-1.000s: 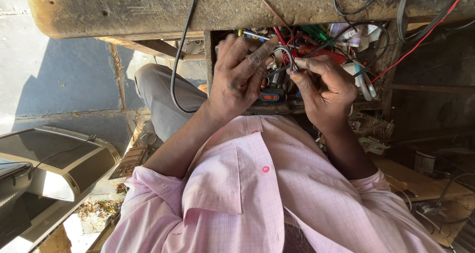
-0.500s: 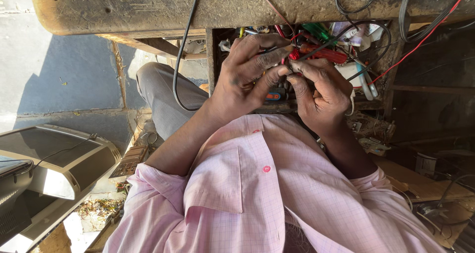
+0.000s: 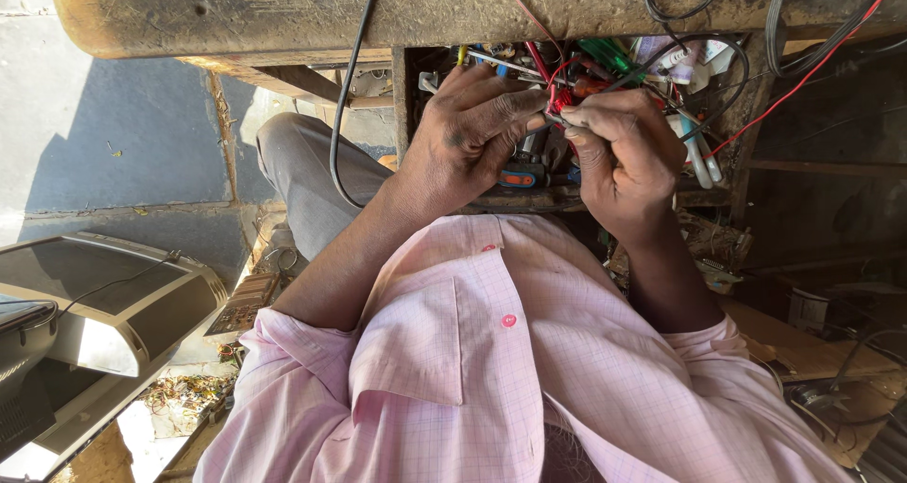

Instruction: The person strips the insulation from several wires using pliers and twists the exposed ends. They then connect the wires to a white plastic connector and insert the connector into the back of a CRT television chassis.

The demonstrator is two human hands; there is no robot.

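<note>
Both of my hands reach into an open drawer point(image 3: 491, 199) crammed with tools and wires under a worn wooden bench point(image 3: 283, 10). My left hand point(image 3: 477, 129) and my right hand point(image 3: 624, 152) meet fingertip to fingertip and pinch a small red part point(image 3: 559, 103) with wires running from it. What the red part is exactly is hidden by my fingers. A blue and orange tool point(image 3: 520, 176) lies just below my left hand. A green-handled screwdriver point(image 3: 605, 56) lies just beyond my fingertips.
A black cable point(image 3: 345, 95) hangs from the bench past my knee point(image 3: 302, 171). A red wire point(image 3: 803, 77) crosses the upper right. White tubes point(image 3: 697, 152) lie right of my right hand. A grey device casing point(image 3: 104, 303) and a circuit board point(image 3: 248, 299) sit lower left.
My hands have come together: the left hand dropped and closed in on the right one, and their fingertips now meet on the red part.
</note>
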